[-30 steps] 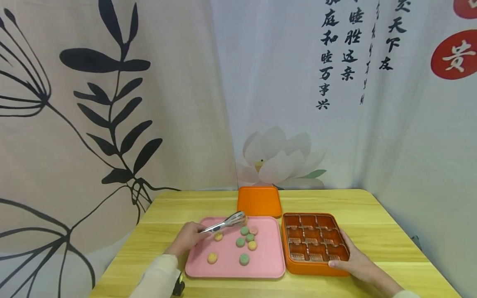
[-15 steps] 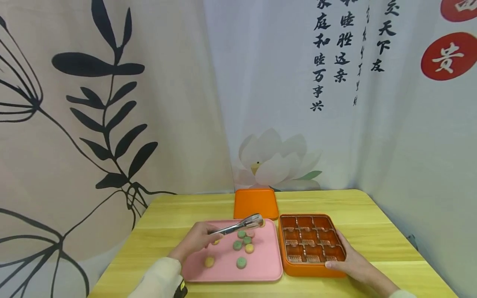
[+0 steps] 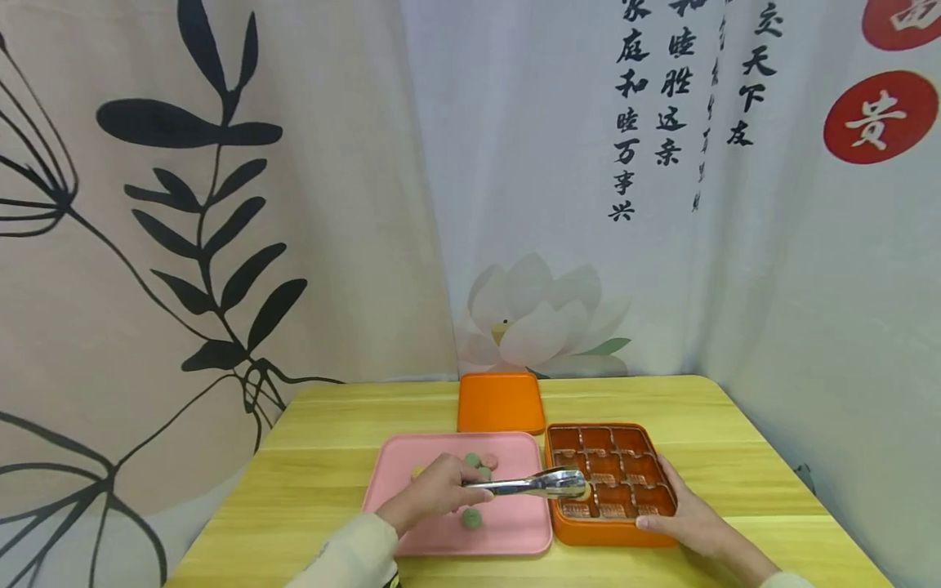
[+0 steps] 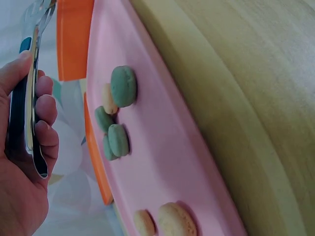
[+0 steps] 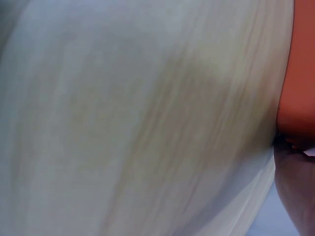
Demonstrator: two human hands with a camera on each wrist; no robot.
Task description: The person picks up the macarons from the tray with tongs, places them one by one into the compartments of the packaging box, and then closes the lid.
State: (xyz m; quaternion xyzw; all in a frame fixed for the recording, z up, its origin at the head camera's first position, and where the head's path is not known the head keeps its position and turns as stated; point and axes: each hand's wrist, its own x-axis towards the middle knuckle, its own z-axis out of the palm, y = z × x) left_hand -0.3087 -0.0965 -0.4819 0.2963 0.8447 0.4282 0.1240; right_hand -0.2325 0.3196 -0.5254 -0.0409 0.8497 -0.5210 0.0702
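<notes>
My left hand grips metal serving tongs by the handle end. Their tips reach over the left side of an orange box, with a yellow macaron partly visible between them. A clear insert splits the box into several compartments. My right hand holds the box at its front right corner, thumb at the front rim and fingers along the right side. Beneath my left forearm lies a pink tray bearing green macarons, a pink one and yellowish ones; the hand hides some in the head view.
Behind the tray, an orange lid lies flat on the wooden table. The box stands close against the tray's right edge. A printed curtain hangs behind the table.
My left hand has lifted the tongs from the tray's far side and carried them right, over the box, with the yellow macaron. The right hand still holds the box.
</notes>
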